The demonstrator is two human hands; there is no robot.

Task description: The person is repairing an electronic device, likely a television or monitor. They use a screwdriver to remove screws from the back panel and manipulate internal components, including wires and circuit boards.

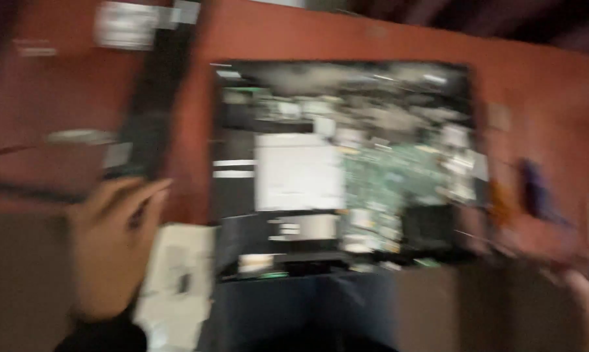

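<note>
Laptop (347,169), opened from the underside, lies flat near the middle of a red-brown table (542,91); the view is heavily motion-blurred. Interior exposed: green circuit board (392,189) right of centre, pale rectangular plate (298,173) left of it, dark bays along the near edge. Long black strip-shaped part (154,104), possibly a battery, lies just left of the case. Left hand (112,248) has fingers curled at that part's near end; whether it grips or only touches cannot be told. Right hand (588,306) shows only at the lower right corner; its openness cannot be told. Step judged: disassembly, with the black part being handled. Any further move calls for a steadier view. White sheet (177,280) beside the left hand.
</note>
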